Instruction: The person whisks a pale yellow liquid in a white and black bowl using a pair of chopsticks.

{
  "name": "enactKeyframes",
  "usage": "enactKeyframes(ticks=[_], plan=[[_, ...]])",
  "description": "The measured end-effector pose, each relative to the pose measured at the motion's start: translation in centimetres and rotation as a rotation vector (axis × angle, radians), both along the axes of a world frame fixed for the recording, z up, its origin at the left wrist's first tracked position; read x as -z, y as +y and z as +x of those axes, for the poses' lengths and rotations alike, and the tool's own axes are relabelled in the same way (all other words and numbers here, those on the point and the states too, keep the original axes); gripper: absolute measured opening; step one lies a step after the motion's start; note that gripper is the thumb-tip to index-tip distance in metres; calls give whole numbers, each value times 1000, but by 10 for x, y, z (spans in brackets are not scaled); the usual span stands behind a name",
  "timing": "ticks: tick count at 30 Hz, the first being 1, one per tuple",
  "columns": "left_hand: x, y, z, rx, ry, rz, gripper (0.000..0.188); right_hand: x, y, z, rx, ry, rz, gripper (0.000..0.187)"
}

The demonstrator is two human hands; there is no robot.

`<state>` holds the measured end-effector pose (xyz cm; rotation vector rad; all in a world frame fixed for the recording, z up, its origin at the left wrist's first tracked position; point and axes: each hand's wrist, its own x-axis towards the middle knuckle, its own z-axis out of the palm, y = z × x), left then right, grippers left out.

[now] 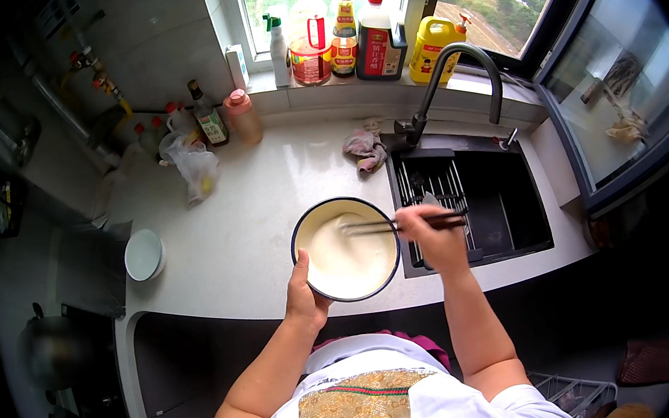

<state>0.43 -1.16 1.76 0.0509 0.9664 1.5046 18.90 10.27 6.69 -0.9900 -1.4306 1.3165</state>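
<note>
A round bowl (394, 262) with a dark blue rim stands at the front of the white counter. Inside it is a pale, creamy batter (347, 261) with a smooth surface. My left hand (305, 296) grips the bowl's left side, thumb over the rim and fingers underneath. Over the bowl's right edge, my right hand (434, 239) is closed round a pair of dark chopsticks (375, 227). Their tips reach into the batter and are smeared by motion.
To the right is a black sink (506, 198) with a rack and a curved faucet (493, 79). A crumpled cloth (366, 149) lies behind the bowl. A white bowl (144, 255) sits at left, bottles (310, 42) line the windowsill, and a plastic bag (196, 167) is at back left.
</note>
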Motion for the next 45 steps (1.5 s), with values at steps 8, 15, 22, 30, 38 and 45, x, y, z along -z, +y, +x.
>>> enactKeyframes(ticks=[8, 15, 22, 30, 38, 45], plan=[[0, -1, -4, -12, 14, 9, 59, 9, 7, 2, 169, 14, -72, 10], [3, 1, -15, -83, -13, 81, 56, 6, 13, 25, 39, -79, -268, 11], [9, 5, -3, -50, -41, 76, 56, -5, -12, -1, -83, -9, -346, 14], [7, 6, 1, -31, -26, 55, 56, 11, -6, -5, -76, 79, -146, 11], [3, 5, -1, -47, -15, 39, 59, 15, -1, -7, 160, 23, -3, 11], [4, 1, -19, -94, 2, 39, 61, 4, 17, 9, 136, -72, -173, 15]])
